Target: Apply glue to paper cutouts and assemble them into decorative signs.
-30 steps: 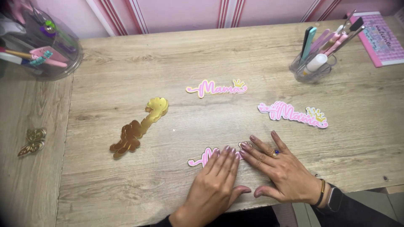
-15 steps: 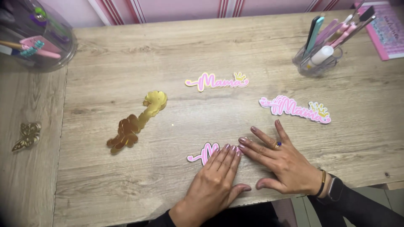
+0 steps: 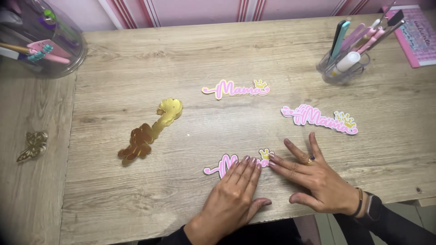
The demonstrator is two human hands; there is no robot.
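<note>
My left hand lies flat on the wooden table, its fingertips pressing on a pink script cutout with a small gold crown. My right hand rests flat beside it, fingers spread, its index fingertip at the cutout's right end near the crown. Both hands cover part of that cutout. A second pink script cutout lies further back at the centre. A third pink cutout lies to the right, just beyond my right hand.
A row of overlapping gold cutouts lies left of centre. A gold butterfly sits at the far left. A clear cup of pens and tools stands back right, a pink notebook beside it. A clear container holds tools back left.
Both hands stay flat on the near cutout, fingers shifting slightly. The view has tilted a little, so the objects sit slightly lower in frame than before.
</note>
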